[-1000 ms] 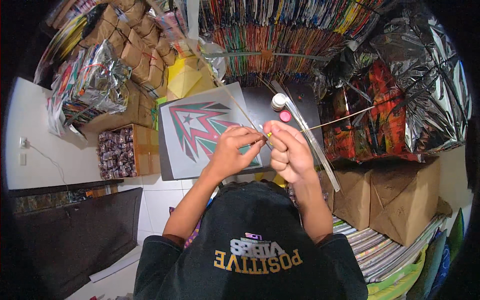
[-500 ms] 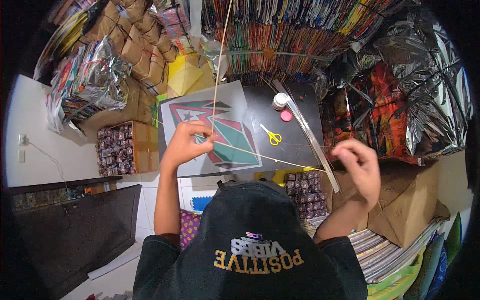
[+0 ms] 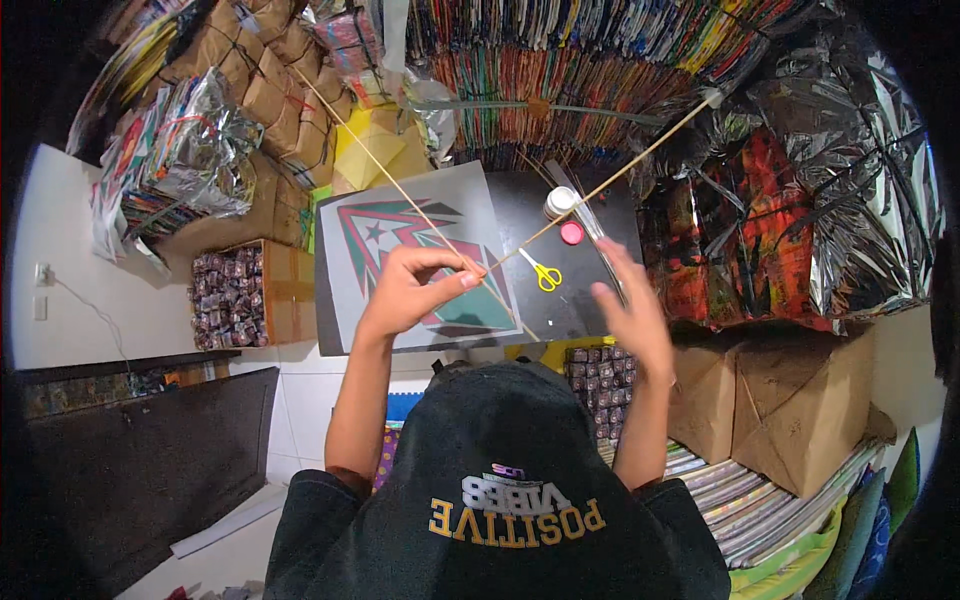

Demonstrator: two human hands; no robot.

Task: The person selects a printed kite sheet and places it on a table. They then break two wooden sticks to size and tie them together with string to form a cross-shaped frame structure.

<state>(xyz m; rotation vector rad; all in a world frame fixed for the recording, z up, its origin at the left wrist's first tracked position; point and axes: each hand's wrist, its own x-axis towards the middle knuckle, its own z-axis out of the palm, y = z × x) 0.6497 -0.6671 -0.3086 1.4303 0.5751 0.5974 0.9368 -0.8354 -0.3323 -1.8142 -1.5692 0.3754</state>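
My left hand (image 3: 410, 290) pinches two thin wooden sticks where they cross, above the table. One long stick (image 3: 375, 160) slants from the upper left down past my fingertips. A second stick (image 3: 640, 158) runs from the crossing up to the right. Just right of the crossing is my right hand (image 3: 640, 320), smeared by motion, thumb and fingers seemingly apart; whether it holds a thread cannot be made out. Beneath lies a pale sheet with a red, green and black angular design (image 3: 400, 215). Yellow-handled scissors (image 3: 547, 277) rest on the dark table (image 3: 580, 310).
A white jar (image 3: 560, 202), a pink lid (image 3: 571, 233) and thin strips (image 3: 598, 225) lie toward the table's right. Stacked folded material (image 3: 540, 80) lines the back. Wrapped bundles (image 3: 760, 220) stand right; a box of small packs (image 3: 285, 290) stands left. Cardboard boxes (image 3: 800, 400) sit lower right.
The sticks have swung: one now slants up left, the other up right. My right hand, earlier pinching a fine thread out at the right, has come inward. My left hand shifted slightly right.
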